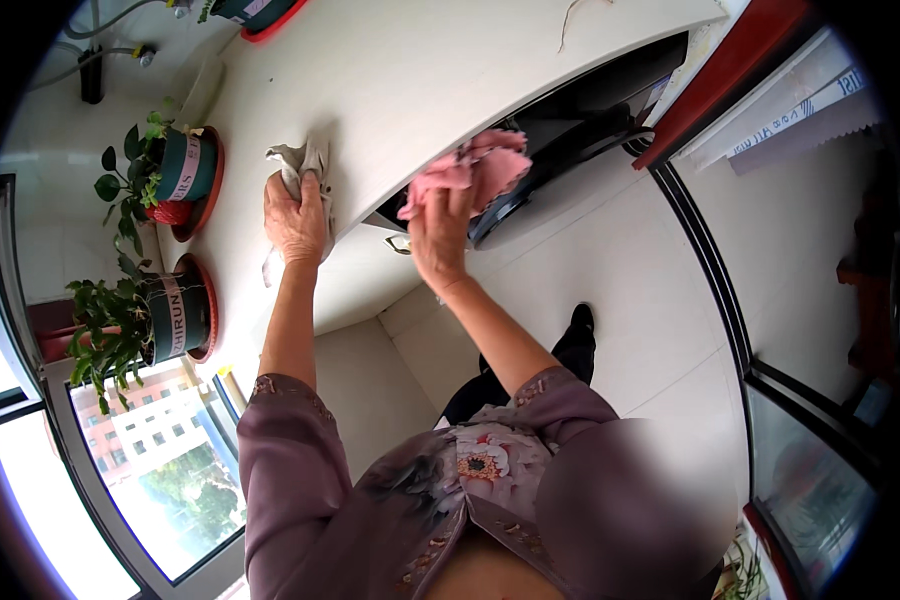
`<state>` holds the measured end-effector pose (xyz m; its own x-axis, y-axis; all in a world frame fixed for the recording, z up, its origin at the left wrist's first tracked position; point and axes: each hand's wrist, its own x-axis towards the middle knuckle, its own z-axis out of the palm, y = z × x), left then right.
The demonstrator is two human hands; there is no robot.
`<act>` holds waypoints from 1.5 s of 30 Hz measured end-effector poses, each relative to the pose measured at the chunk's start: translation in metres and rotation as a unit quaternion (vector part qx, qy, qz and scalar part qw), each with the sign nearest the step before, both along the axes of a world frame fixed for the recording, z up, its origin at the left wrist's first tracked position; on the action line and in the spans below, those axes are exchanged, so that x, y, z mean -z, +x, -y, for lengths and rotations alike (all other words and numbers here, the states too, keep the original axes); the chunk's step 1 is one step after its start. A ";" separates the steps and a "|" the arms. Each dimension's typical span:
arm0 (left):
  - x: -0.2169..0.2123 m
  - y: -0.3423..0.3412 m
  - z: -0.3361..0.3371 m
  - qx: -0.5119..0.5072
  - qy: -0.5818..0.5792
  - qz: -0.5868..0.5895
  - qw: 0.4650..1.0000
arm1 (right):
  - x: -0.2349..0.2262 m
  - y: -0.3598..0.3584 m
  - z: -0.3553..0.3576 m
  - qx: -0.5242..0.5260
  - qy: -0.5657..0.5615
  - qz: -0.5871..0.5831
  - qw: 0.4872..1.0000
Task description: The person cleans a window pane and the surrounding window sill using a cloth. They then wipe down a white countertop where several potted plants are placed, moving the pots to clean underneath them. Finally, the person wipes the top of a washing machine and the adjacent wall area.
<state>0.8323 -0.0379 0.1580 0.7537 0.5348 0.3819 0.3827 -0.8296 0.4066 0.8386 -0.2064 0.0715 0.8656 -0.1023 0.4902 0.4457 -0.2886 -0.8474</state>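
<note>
Head view: The two hands are apart, each closed on a separate cloth. The left hand (295, 222) rests at the white countertop (400, 70), its fingers curled over a beige cloth (305, 160). This cloth lies on the surface, bunched under the fingers and projecting beyond the fingertips on the side away from the body. The right hand (438, 235) grips a crumpled pink cloth (485, 165) at its near end; the remainder extends beyond the fingers and to their right. The pink cloth is located at the front edge of the countertop, in front of a dark recess (610, 100); contact with the edge cannot be determined. Two potted plants, upper (192, 165) and lower (182, 315), stand left of the left hand, each on a reddish saucer.
</note>
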 end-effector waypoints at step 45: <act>0.004 0.008 -0.001 0.037 0.047 0.003 0.998 | 0.034 -0.018 0.063 -0.181 0.542 -0.203 0.795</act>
